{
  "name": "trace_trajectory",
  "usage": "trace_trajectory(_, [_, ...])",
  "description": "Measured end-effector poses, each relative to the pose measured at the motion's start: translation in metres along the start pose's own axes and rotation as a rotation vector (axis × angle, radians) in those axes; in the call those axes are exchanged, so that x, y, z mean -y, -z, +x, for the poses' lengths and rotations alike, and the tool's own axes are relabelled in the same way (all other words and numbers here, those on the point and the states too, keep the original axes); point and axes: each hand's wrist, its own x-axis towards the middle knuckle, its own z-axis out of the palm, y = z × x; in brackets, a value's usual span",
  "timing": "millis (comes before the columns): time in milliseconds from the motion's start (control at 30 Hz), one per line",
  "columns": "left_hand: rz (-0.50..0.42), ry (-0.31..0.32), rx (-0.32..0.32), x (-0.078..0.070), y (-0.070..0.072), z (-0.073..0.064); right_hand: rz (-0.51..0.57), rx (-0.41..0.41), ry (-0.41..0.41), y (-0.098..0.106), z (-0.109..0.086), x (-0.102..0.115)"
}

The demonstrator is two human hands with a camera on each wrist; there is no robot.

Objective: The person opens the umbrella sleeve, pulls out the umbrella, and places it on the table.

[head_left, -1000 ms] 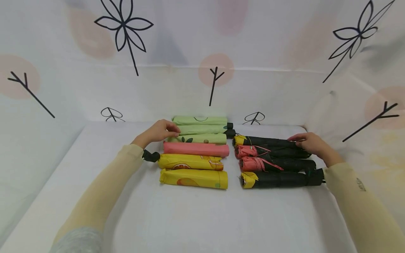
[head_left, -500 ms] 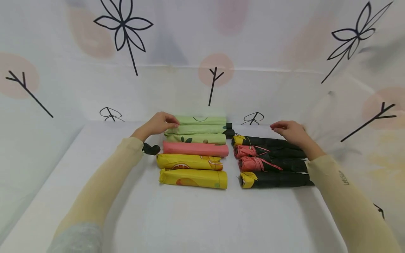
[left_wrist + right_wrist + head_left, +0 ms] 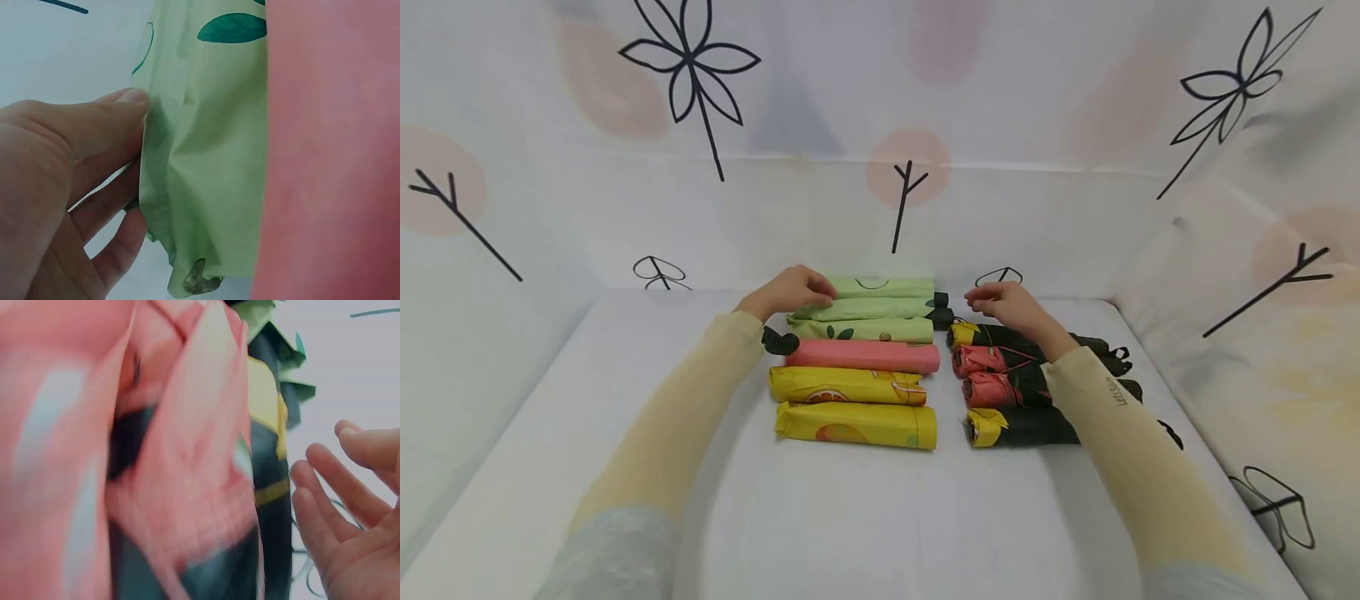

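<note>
Leftward goes the right hand [image 3: 1009, 307], sliding along the far side of the right-hand row since half a second ago, while the left hand [image 3: 790, 292] edges only slightly right. And look at that right grip: fingers spread and slack, nothing between them, hanging just beyond the left part of the far black roll [image 3: 996, 336]. Over on the left, the fingers bend at the left end of the middle green roll [image 3: 872, 309], thumb against the green fabric; whether that grip truly pinches it, I cannot tell. Far green roll [image 3: 887, 287] lies behind, near green roll [image 3: 887, 332] in front, all side by side on the white table [image 3: 865, 517]. Nearer still in this left row comes the pink roll [image 3: 865, 356], then the orange-slice yellow roll [image 3: 842, 386], then the nearest yellow roll [image 3: 872, 425]. Across a narrow gap to the right sit two red-ended black rolls [image 3: 992, 390], closed off on the near side by a yellow-ended black roll [image 3: 1030, 427], with the right sleeve [image 3: 1120, 450] passing over this row and hiding parts of it.
</note>
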Motion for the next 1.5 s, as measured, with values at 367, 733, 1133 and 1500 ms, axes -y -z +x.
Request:
trace_trajectory(367, [0.028,0.114,0.004,-0.01,-0.004,0.001,0.053,-0.007,-0.052,-0.03,0.016,0.015])
trace_trajectory(733, [0.074,0.161,-0.001,-0.01,-0.007,0.006,0.22,0.031,-0.09,-0.038,0.016,0.009])
trace_trajectory(1133, [0.132,0.168,-0.011,-0.013,-0.009,0.005,0.285,-0.014,-0.205,-0.042,0.021,0.014])
trace_trajectory(1500, [0.117,0.187,-0.021,-0.011,-0.011,0.006,0.136,-0.008,-0.182,-0.05,0.024,0.014])
